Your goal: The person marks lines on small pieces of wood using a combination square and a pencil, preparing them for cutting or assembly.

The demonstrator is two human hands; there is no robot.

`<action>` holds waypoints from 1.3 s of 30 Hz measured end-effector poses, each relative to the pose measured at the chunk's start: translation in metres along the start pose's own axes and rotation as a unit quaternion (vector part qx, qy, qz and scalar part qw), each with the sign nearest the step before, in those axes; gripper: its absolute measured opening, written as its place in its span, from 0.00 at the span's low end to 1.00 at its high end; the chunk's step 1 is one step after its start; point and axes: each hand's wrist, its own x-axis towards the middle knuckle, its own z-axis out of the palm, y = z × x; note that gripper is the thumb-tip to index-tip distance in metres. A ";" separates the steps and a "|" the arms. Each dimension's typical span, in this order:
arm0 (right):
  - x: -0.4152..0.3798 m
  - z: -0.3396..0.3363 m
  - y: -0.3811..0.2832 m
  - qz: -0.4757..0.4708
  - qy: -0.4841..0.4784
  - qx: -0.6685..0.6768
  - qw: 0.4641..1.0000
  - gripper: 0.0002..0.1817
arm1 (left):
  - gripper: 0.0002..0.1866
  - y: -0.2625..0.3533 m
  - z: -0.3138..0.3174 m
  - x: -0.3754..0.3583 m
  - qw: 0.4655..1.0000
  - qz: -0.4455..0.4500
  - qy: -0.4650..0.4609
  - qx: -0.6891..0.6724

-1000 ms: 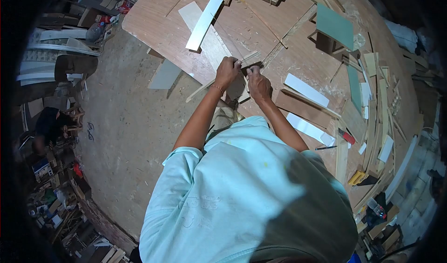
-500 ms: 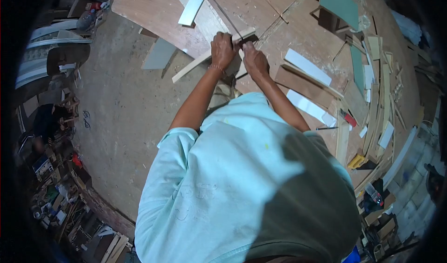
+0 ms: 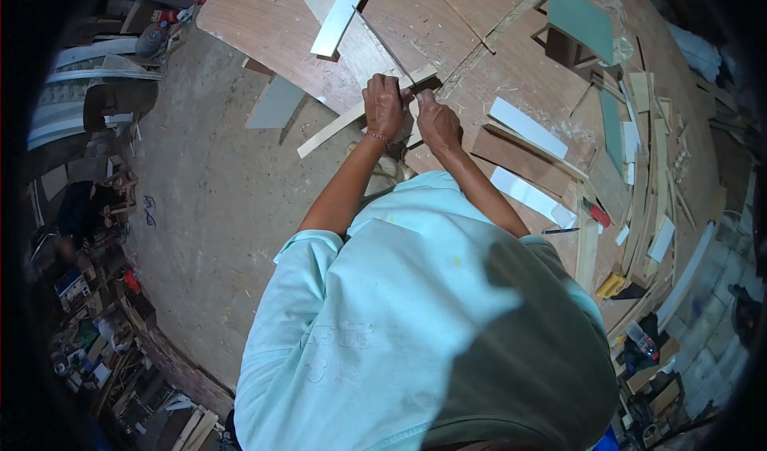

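A pale wooden strip [image 3: 329, 135] lies slantwise across the table's near edge, one end sticking out over the floor. My left hand [image 3: 383, 106] is closed on this strip, pressing it down near its far end. In my right hand [image 3: 439, 123] is a handsaw [image 3: 383, 42], seen nearly edge-on. Its narrow blade slants away to the upper left, across the strip just right of my left fingers. My right fist hides the saw's handle. Beyond my hands, a white-faced board [image 3: 343, 15] lies on the table beside the blade.
On the wooden tabletop [image 3: 447, 19] to my right lie white panels [image 3: 527, 127], a brown board [image 3: 519, 159], a red-handled tool [image 3: 595, 211] and a yellow-handled tool [image 3: 611, 285]. Long wood strips [image 3: 661, 163] line the right side. A green-topped piece [image 3: 581, 21] stands farther back.
Both hands and the table appear slightly lower in the view. My right hand has shifted a little relative to the strip, with the saw still in it. The left hand keeps its hold.
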 end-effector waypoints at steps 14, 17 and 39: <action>0.000 -0.009 0.000 0.004 0.030 0.036 0.999 0.14 | 0.14 0.000 0.000 0.004 0.996 -0.045 -0.049 -0.056; 0.003 -0.011 0.006 -0.002 0.060 0.066 0.996 0.15 | 0.13 -0.002 -0.005 0.005 0.997 -0.037 -0.052 -0.041; 0.008 0.006 0.011 0.002 0.009 0.019 1.000 0.13 | 0.06 -0.021 0.014 0.009 0.989 0.077 0.006 0.129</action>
